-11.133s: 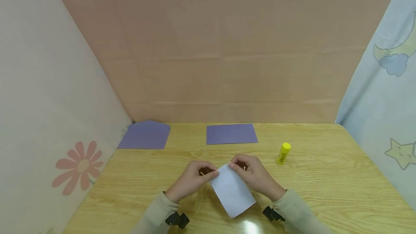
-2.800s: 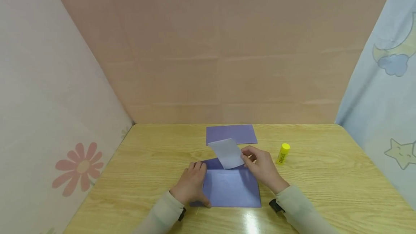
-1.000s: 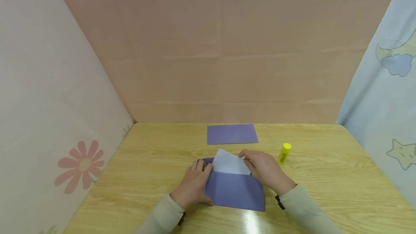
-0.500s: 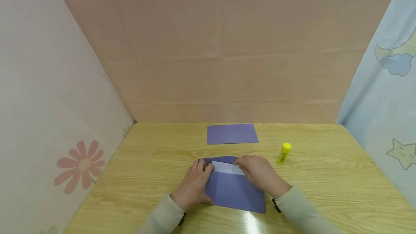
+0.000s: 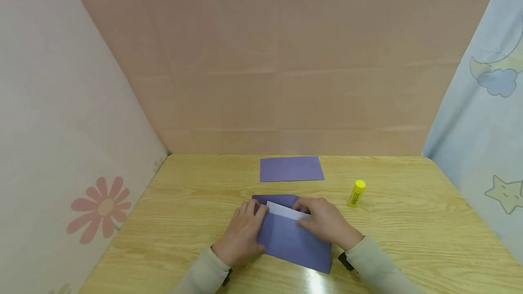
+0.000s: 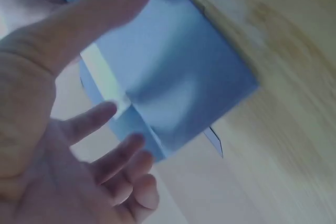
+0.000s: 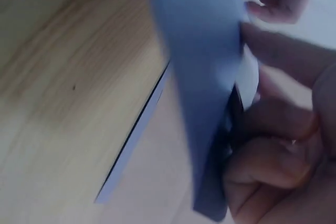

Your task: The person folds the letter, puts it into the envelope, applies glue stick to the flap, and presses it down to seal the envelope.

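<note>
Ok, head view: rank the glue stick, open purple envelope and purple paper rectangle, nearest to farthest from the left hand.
1. Open purple envelope: touching the left hand.
2. Purple paper rectangle: beyond the envelope.
3. Yellow glue stick: off to the right.

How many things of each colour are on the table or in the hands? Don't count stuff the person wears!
Purple: 2 (envelope, flat rectangle farther back)
White: 1 (paper sticking out of the envelope)
Yellow: 1 (glue stick)
Total: 4
</note>
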The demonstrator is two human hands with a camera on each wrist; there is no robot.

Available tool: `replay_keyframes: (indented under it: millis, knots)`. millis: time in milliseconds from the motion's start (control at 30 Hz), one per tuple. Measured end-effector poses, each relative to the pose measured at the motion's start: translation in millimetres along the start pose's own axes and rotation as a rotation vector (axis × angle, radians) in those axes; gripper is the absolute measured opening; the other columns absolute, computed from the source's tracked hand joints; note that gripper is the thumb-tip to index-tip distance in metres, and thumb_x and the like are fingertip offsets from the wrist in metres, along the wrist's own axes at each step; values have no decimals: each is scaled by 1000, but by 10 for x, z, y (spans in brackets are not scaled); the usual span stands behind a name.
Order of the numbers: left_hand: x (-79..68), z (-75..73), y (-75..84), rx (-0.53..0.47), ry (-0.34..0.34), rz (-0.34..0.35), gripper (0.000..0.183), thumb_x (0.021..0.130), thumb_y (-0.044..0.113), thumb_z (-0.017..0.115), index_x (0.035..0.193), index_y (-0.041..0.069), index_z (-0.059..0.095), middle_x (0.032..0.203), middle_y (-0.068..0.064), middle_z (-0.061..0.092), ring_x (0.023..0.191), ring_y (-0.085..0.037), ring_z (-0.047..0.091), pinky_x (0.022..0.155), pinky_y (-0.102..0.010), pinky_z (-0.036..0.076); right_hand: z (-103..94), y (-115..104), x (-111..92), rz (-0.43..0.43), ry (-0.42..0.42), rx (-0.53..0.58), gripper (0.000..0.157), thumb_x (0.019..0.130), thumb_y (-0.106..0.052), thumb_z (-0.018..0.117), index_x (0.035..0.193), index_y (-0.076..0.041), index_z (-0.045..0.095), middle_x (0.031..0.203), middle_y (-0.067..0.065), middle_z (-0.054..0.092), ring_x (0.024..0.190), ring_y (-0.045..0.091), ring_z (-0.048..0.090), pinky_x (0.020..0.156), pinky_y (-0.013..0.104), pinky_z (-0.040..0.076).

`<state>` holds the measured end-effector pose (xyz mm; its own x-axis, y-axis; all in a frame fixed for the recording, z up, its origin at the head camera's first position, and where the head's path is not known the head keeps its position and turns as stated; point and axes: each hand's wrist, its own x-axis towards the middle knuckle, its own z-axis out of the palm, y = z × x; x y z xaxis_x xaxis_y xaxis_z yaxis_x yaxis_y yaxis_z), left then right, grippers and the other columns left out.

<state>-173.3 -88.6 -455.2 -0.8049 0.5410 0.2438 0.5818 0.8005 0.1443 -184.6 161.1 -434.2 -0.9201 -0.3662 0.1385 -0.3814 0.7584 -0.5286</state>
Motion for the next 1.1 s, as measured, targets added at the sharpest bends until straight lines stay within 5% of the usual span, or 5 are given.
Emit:
replay_keyframes:
  millis: [133,267,533,800,1100]
  knots:
    - [13,-65,-63,-83,229,-94,81,68,31,92,133,3,51,124,-18,52,109,-31,51,88,-44,49,-2,38,16,129,113,127,22,80,-12,83,99,-18,71,81,-9,66,72,6,57,64,27,47]
    - [11,-126,-153,-392,354,-268,70,89,26,77,141,-4,41,122,-21,53,103,-29,56,82,-37,52,-29,73,42,217,266,279,21,81,-9,81,99,-11,70,80,-2,65,67,12,53,59,25,44]
    - [15,-136,-118,-1142,-37,-254,41,107,25,47,136,-5,52,112,-22,65,91,-38,66,65,-45,58,-14,12,65,307,366,555,20,87,-7,77,102,-1,65,84,7,66,63,10,51,56,22,44]
    - [64,-142,-77,-1218,-73,-173,35,109,21,41,127,-4,58,97,-20,67,82,-36,66,65,-50,57,26,-13,2,160,177,781,15,98,1,57,111,8,60,86,15,65,48,8,44,45,23,41]
    - [49,-121,-116,-1313,-155,-162,35,108,21,44,127,-6,58,106,-23,68,86,-29,70,81,-53,56,-28,42,-46,34,17,752,15,101,-4,53,108,7,61,68,10,57,47,13,50,44,27,43]
